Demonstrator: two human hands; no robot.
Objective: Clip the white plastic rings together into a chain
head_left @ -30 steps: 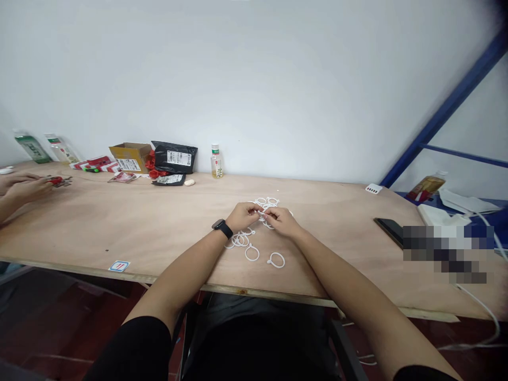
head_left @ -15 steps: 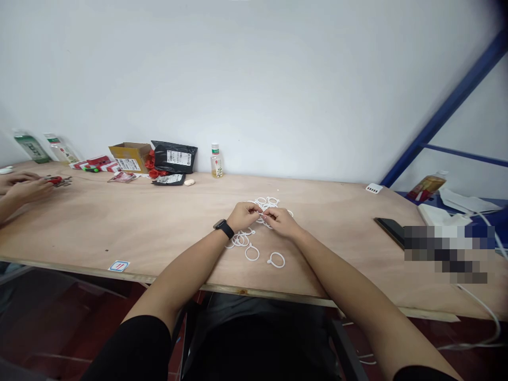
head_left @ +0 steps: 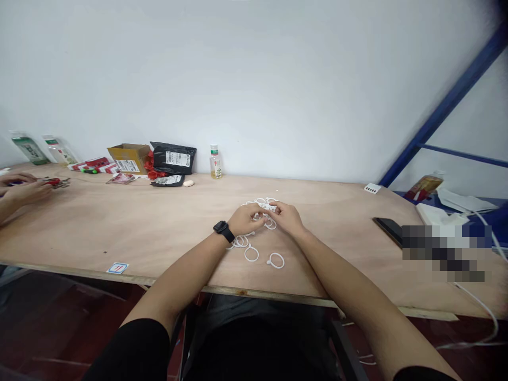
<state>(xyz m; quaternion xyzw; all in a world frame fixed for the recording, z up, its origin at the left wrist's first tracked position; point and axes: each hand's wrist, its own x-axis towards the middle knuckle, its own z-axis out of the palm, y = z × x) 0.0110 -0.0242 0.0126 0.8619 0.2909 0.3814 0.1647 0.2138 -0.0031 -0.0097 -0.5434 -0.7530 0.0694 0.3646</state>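
My left hand (head_left: pixel 246 220), with a black smartwatch (head_left: pixel 223 230) on its wrist, and my right hand (head_left: pixel 286 218) meet above a heap of white plastic rings (head_left: pixel 264 207) on the plywood table (head_left: pixel 119 238). Their fingertips close together on a white ring, mostly hidden by the fingers. A small tangled group of rings (head_left: pixel 239 242) lies just below my left hand. Two separate rings, each with a small loop, lie nearer me: one ring (head_left: pixel 251 254) and another ring (head_left: pixel 275 260).
At the far left, a co-worker's hands (head_left: pixel 24 189) work at red-handled pliers (head_left: pixel 53 182). A cardboard box (head_left: pixel 126 158), black mailer bag (head_left: pixel 172 156) and small bottle (head_left: pixel 215 163) stand along the wall. A black phone (head_left: pixel 389 230) lies at the right.
My right hand has shifted slightly toward the far side of the heap, and my left hand has moved a little to the right. The head view has tilted slightly.
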